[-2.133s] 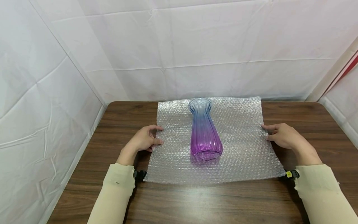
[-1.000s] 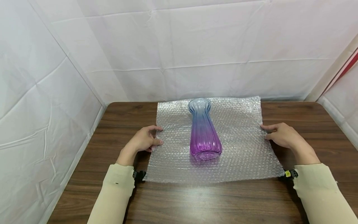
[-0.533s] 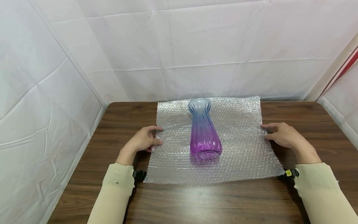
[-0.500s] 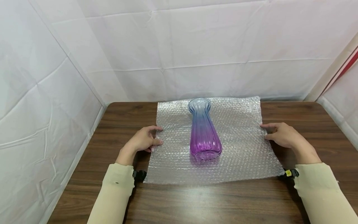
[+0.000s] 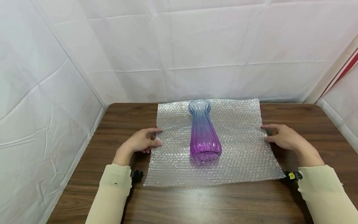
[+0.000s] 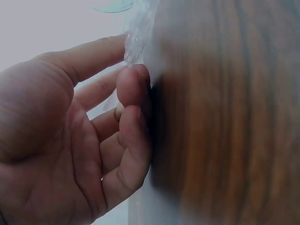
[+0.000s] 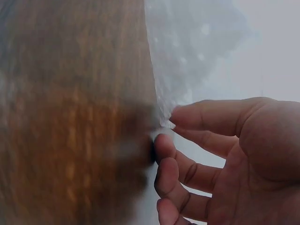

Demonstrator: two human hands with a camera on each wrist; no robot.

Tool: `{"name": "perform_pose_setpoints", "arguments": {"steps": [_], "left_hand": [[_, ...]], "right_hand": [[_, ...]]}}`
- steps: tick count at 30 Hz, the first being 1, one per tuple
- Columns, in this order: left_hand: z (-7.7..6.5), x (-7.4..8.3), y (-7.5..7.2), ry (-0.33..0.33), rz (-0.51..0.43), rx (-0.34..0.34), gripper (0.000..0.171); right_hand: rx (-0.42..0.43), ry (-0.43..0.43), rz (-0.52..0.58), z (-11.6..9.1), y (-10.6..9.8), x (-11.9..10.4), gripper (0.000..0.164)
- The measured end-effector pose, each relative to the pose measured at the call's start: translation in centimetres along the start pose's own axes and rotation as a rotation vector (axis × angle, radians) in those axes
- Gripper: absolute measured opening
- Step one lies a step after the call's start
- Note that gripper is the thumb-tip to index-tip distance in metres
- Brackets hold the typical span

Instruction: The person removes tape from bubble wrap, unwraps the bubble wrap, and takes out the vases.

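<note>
A ribbed glass vase (image 5: 205, 133), blue at its mouth and fading to purple at its base, lies on its side on a sheet of bubble wrap (image 5: 240, 155). Its mouth points away from me. At the sheet's left edge, my left hand (image 5: 139, 140) rests its index finger and thumb, spread apart; the other fingers bend beneath. My right hand (image 5: 286, 138) touches the right edge in much the same way. In the wrist views the thumb tips meet the wrap's edge (image 6: 138, 47), with the other fingers loosely bent near the table. Neither hand touches the vase.
The brown wooden table (image 5: 181, 205) extends past the sheet on the left, right and front. White cloth (image 5: 201, 46) hangs behind the table and along its left side. Black wrist devices (image 5: 137, 175) sit at both cuffs.
My left hand has drawn slightly left, and its index finger looks straighter. My right hand has barely moved. The vase stays in place on the wrap; the head view has tilted slightly.
</note>
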State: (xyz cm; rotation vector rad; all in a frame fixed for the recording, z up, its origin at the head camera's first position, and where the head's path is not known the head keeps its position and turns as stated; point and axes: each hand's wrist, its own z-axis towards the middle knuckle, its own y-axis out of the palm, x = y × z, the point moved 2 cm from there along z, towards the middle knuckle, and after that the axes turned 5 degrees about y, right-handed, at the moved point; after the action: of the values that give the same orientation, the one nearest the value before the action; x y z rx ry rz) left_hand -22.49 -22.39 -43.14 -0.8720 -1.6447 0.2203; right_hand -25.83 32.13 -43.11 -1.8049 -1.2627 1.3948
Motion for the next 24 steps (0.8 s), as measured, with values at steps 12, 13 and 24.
{"name": "perform_pose_setpoints", "arguments": {"steps": [12, 13, 24], "left_hand": [[-0.9, 0.1, -0.7, 0.008, 0.031, 0.038, 0.067], [-1.0, 0.2, -0.8, 0.013, 0.042, 0.044, 0.066], [-1.7, 1.9, -1.5, 0.056, 0.207, 0.191, 0.055]], "right_hand": [[-0.018, -0.033, -0.033, -0.8, -0.9, -0.3, 0.064], [-0.015, -0.035, -0.037, -0.9, -0.9, -0.4, 0.064], [0.026, -0.059, -0.05, -1.9, -1.4, -2.7, 0.062]]}}
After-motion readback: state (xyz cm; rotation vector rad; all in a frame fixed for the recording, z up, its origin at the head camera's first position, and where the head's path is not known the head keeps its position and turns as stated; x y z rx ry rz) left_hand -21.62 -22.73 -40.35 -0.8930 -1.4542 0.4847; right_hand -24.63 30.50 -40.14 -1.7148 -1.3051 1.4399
